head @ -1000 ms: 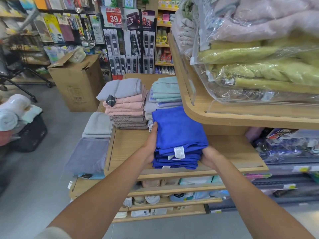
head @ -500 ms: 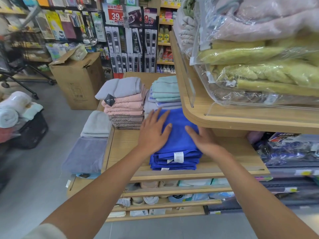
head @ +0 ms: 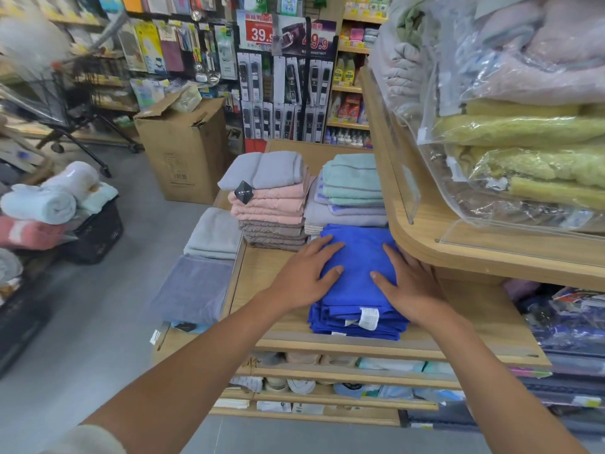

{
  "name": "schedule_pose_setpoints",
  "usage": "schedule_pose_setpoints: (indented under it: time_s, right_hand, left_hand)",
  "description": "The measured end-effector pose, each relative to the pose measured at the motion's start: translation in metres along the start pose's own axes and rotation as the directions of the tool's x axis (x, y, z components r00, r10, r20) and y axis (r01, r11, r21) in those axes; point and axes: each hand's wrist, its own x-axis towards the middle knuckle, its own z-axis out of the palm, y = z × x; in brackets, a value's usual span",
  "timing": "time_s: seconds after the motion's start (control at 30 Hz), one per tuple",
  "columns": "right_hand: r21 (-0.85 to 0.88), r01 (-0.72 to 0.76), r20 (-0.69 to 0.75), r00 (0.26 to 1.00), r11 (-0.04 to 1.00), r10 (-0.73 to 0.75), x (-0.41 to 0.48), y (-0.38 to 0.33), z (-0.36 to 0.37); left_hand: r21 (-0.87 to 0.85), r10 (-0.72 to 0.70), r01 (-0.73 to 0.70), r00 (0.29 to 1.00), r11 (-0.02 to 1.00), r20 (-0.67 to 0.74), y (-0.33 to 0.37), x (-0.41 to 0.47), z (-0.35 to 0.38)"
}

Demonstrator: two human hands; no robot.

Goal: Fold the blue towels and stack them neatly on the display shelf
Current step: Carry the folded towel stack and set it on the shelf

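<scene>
One mint stack [head: 352,188] behind blue towels [head: 357,257], upper shelf [head: 458,253] overhanging right hand [head: 409,286]

We stand in a shop: red price signs [head: 259,31] hang over racks of packaged goods [head: 281,99], and folded towels [head: 271,204] fill wooden display shelves [head: 360,347].

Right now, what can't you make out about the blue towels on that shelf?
Head view only:
- Count of the folded blue towels: the left hand and right hand lie flat over the pile, and its front layers merge.
- Print on the small white care label: too small.
- Last digit on the red price sign: covered by a hanging packet.
- Wire trolley, far left: blurred.
</scene>
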Motion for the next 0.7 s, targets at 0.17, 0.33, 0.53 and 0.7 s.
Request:
schedule_pose_setpoints:
  time_s: [0.17,0.33,0.53,0.7]
  right_hand:
    - [0.247,0.297,-0.315,0.925,0.922,-0.214,-0.023,-0.073,0.004]
    - [0.671,0.358,-0.119,0.916,0.649,-0.382,-0.069,-0.197,0.068]
    - [0.752,-0.079,0.414,0.829,0.655,-0.376,-0.11,-0.32,0.196]
    - [0.547,-0.193,0.692,0.652,0.815,-0.31,-0.142,-0.379,0.287]
  left_hand:
    - [-0.251,-0.129,0.095,0.984,0.963,-0.121,-0.043,-0.086,-0.041]
    - [-0.473,-0.478,0.34,0.853,0.813,-0.209,-0.108,-0.231,-0.075]
    - [-0.55,-0.851,0.725,0.523,0.415,0.047,-0.199,-0.467,-0.076]
    - [-0.563,-0.962,0.825,0.189,0.047,0.197,-0.234,-0.638,-0.087]
